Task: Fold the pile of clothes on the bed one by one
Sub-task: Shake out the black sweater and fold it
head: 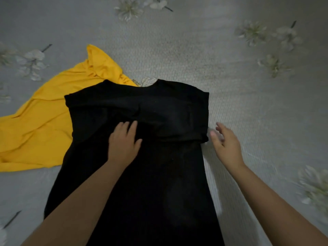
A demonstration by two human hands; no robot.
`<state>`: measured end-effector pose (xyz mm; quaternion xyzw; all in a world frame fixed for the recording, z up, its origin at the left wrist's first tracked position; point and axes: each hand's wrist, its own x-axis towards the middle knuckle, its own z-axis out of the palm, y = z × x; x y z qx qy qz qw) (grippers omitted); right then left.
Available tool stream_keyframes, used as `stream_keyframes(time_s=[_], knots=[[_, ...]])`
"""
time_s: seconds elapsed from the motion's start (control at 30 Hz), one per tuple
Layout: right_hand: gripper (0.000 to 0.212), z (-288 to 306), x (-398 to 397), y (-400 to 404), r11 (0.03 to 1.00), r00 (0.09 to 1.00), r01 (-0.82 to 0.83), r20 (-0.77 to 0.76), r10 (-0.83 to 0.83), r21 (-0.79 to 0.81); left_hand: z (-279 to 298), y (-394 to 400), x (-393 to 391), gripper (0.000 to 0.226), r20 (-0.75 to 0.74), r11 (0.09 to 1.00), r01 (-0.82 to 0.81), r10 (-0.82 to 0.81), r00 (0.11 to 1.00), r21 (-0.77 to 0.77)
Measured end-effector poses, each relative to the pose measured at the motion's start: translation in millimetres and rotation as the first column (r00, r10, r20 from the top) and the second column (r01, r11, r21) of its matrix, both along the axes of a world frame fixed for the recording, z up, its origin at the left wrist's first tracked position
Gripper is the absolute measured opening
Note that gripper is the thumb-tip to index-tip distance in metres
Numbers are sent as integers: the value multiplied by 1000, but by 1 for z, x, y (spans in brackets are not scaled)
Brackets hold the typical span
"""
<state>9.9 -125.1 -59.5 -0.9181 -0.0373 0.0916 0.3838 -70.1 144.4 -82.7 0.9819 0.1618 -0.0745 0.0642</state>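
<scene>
Black garment lies flat mid-frame on the bed, both sleeves already folded in. Left hand presses on it w/ fingers spread; right hand hovers open beside its right edge. Lengthwise folds left, I'd say; yellow garment, centre-left, still unfolded.

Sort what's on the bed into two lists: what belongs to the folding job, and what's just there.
Part of the job:
- black garment, spread flat, sleeves folded in
- yellow garment, crumpled, partly under the black one
- left hand, resting flat on the black garment
- right hand, open beside its edge

Just there:
- grey floral bedsheet
</scene>
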Motion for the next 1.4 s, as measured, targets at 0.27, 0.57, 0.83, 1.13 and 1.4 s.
stream_keyframes(time_s=[0.27,0.57,0.83,1.13,1.4], knots=[[58,-27,24,57,936,988,-148,-13,152,-318,-3,85,-37,63,-86,968,-232,240,967,94],[21,-18,33,62,865,862,-251,306,404,-434,5,150,-37,33,78,982,105,-118,990,154],[19,-1,5,90,630,943,-322,-183,277,-707,13,186,-76,33,-42,962,263,-261,965,79],[55,-11,47,138,824,996,-50,-93,-3,-565,15,208,29,41,89,994,46,-38,995,-98],[22,-29,58,138,907,1000,3,-10,-8,-420,22,233,49,17,274,833,79,89,958,-547]])
